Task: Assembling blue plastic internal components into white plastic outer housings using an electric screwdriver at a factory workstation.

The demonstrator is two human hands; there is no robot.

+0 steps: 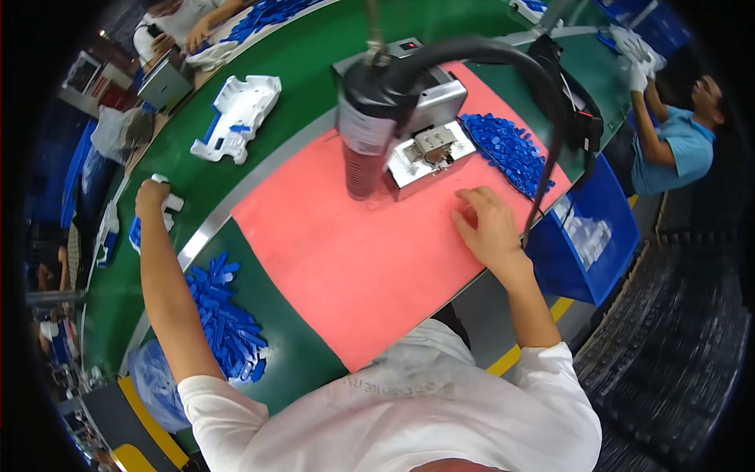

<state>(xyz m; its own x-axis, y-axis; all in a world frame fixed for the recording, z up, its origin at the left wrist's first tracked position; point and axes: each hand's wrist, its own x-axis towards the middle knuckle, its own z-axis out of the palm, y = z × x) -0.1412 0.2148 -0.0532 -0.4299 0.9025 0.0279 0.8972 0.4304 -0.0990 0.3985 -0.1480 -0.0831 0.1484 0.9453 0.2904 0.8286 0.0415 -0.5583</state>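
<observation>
On the green belt at the far left, my left hand (152, 200) is closed on the upper end of a white plastic housing (171, 203) with blue parts. Its fingertips are partly hidden. Over the pink mat (314, 259), my right hand (492, 226) is held with its fingers apart and slightly bent, nothing in them. Beyond it stands a metal fixture (429, 157) with a small metal block on top. A dark cylindrical tool (366, 134) hangs beside the fixture. To the right lies a pile of small blue plastic pieces (507, 149).
Longer blue plastic strips (228, 318) are heaped near my left forearm. Another white housing (238, 118) lies farther along the belt (307, 67). A black hose (543, 79) arches over the mat's right side. A blue bin (594, 263) stands at right. Other people work at the far left and right.
</observation>
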